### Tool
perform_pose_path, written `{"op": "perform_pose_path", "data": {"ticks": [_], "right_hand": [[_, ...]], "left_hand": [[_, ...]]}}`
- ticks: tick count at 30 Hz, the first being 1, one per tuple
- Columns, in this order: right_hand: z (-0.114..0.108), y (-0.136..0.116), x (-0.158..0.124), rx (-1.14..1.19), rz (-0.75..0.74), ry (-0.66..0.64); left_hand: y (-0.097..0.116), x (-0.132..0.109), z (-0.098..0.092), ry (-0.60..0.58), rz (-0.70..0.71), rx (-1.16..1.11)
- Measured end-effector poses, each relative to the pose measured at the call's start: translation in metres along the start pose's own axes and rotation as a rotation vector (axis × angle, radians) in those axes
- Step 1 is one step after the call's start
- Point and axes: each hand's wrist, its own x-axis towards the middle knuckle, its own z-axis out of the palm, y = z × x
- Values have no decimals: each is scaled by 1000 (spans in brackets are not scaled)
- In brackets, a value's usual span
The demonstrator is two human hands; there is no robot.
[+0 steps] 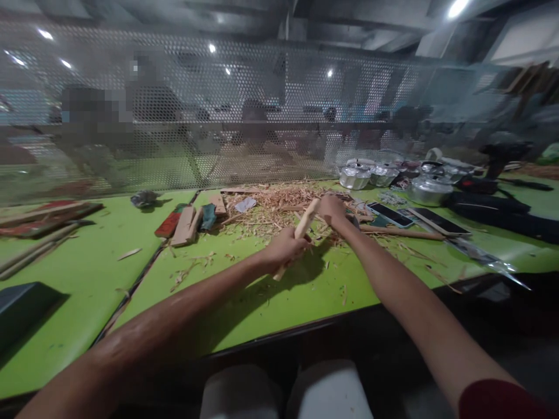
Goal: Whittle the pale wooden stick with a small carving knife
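- mesh screen (244,110) along the back, pretty huge
- bright green counter (314,297), littered with wood bits
- big messy heap of wood shavings (279,206)
- shiny kettle (430,191) off to the right
- pale wooden stick (307,219), tilted over the counter in front of the heap
- left hand (286,247) wrapped snugly round that stick
- right hand (332,209) curled by its top end, can't tell what's in it, if anything
- phone (390,215), right of both hands

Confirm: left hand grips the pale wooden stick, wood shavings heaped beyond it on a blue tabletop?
Tabletop is green, not blue, per the head view. Rest holds: left hand grips the pale wooden stick, wood shavings heaped beyond.
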Motion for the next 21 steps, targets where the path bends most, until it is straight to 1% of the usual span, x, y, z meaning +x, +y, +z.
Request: {"op": "perform_pose_path", "data": {"ticks": [2, 4, 5, 7, 10, 13, 16, 21], "right_hand": [[-1, 12, 5, 58, 67, 62], [-2, 17, 6, 136, 81, 128], [-3, 15, 5, 164, 56, 152], [-3, 7, 0, 175, -38, 178], [-2, -11, -12, 134, -190, 172], [1, -26, -22, 90, -251, 123], [3, -32, -27, 64, -210, 105], [1, -29, -26, 53, -164, 101]], "left_hand": [[2, -2, 6, -83, 14, -73], [2, 1, 6, -123, 22, -178], [0, 4, 3, -126, 20, -228], [-4, 11, -6, -115, 6, -313], [-9, 19, -21, -108, -9, -389], [-10, 20, -27, -89, 3, -380], [-7, 17, -26, -57, 15, -304], [-5, 17, -27, -46, 17, -170]]}}
